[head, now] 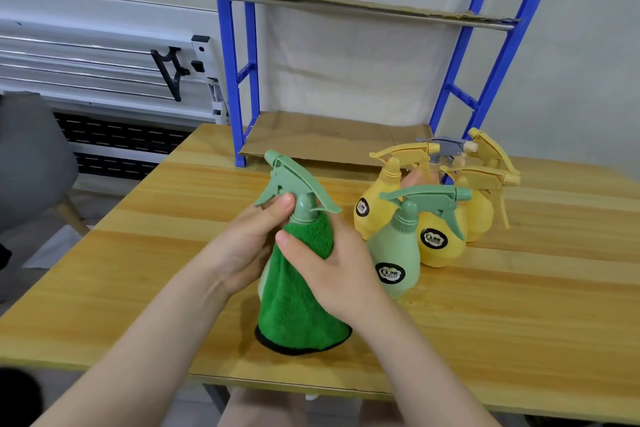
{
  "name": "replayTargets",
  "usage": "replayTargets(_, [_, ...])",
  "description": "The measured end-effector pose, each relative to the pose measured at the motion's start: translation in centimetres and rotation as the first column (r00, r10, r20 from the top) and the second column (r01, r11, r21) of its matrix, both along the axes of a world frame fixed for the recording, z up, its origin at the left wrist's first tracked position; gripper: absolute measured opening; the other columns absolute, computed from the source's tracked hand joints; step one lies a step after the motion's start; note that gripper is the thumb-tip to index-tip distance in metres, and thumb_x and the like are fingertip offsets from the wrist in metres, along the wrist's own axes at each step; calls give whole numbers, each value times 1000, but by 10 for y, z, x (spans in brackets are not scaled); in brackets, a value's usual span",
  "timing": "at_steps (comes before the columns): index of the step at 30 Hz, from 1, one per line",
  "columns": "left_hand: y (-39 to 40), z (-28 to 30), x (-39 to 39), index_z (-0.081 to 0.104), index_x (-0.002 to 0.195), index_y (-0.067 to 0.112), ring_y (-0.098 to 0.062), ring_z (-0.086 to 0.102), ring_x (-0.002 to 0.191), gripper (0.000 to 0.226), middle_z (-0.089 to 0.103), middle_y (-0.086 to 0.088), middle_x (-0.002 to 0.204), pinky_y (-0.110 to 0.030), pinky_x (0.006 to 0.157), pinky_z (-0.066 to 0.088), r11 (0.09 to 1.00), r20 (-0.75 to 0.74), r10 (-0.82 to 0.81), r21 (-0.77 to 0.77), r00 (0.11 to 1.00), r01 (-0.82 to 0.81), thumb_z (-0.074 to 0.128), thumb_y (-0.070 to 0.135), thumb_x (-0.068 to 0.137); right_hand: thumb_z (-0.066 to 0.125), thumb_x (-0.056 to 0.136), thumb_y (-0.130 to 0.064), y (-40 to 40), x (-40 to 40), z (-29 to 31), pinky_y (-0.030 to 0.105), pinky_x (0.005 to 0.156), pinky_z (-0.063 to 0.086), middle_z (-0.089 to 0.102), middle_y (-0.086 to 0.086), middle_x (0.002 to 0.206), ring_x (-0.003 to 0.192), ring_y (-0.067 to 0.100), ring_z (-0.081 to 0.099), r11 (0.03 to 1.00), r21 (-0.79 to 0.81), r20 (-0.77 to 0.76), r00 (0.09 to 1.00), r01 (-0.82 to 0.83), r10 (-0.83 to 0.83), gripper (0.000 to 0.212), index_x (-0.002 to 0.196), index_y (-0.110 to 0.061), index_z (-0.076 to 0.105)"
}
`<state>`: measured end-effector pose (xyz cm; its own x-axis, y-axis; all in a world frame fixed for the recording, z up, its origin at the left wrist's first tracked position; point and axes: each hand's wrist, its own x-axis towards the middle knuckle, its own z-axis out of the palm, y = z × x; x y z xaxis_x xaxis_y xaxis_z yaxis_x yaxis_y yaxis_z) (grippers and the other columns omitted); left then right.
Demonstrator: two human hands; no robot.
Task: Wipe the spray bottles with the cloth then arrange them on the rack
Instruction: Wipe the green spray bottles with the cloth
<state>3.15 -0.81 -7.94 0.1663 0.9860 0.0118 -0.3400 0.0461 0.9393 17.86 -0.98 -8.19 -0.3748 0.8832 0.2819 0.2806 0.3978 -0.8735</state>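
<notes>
Two hands worked one green spray bottle (298, 184) at near-centre of the table (519, 305): left hand (242, 246) gripped its neck, right hand (332, 270) pressed the cloth (298, 295) round the body. Best to rotate the bottle, wiping downward. Other bottles (429, 215) crowded just right; rack (332, 139) far, open.

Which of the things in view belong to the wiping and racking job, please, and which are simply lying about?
Belongs to the job:
- pale green spray bottle, gripped by the left hand
- fluffy green cloth, pressed on by the right hand
- waiting green and yellow spray bottles
- blue metal rack

Lying about:
- grey chair
- white folded metal frame
</notes>
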Motion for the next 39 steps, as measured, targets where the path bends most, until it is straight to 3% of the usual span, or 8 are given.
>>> replayTargets(3, [0,-1,3,70,113,11,-26,65,109,70,70,-11,115,-37,94,51,1000,-97,2,25,995,1,79,60,64,62,84,-51,2,6,0,27,80,52,68,-17,96,93,-2,63,998,32,2,998,55,-55,31,109,-32,63])
replayTargets(7, [-9,0,3,72,112,14,-15,61,118,41,70,-2,120,-38,106,40,977,-186,189,136,964,-165,63,44,85,63,87,-49,9,11,7,16,73,47,62,-19,90,89,-4,58,983,67,68,982,172,-177,29,107,-29,61])
replayTargets(11, [-16,9,14,73,107,21,-10,65,109,30,73,5,109,-28,95,46,931,-263,318,267,911,-249,76,29,79,61,87,-46,9,5,7,31,70,48,55,-18,88,84,8,56,954,177,172,947,241,-271,27,106,-29,50])
replayTargets(14, [-13,10,23,73,101,24,-15,66,107,30,74,5,104,-39,100,46,901,-319,404,301,857,-313,76,33,72,62,85,-40,5,-1,1,33,68,45,57,-7,94,89,19,57,930,261,240,915,260,-324,32,108,-23,47])
replayTargets(20, [-9,11,29,73,97,14,-18,68,97,29,74,-4,97,-30,86,54,886,-217,445,248,869,-391,78,20,69,73,77,-34,5,-8,-8,35,80,47,61,4,103,98,27,59,831,464,234,862,307,-449,49,114,-11,51])
replayTargets(27, [-7,13,18,72,96,10,-15,68,88,30,74,-4,93,-28,82,55,843,7,500,222,866,-489,80,15,67,67,75,-63,3,2,-21,25,102,40,49,-8,130,122,9,44,911,358,245,921,203,-301,81,137,-21,37])
replayTargets(36, [-3,15,9,68,92,10,-14,67,82,12,73,-1,90,-27,75,56,830,308,496,104,811,-548,63,17,84,66,72,-68,-16,15,-48,24,112,35,36,-18,147,135,-4,34,990,95,163,979,104,-119,97,149,-34,17])
replayTargets(39, [-2,20,8,64,93,7,-15,66,78,10,73,0,86,-28,73,56,834,287,483,138,827,-535,59,14,87,65,73,-68,-20,13,-51,22,113,33,35,-19,149,137,-5,32,992,81,144,984,97,-108,98,151,-32,17])
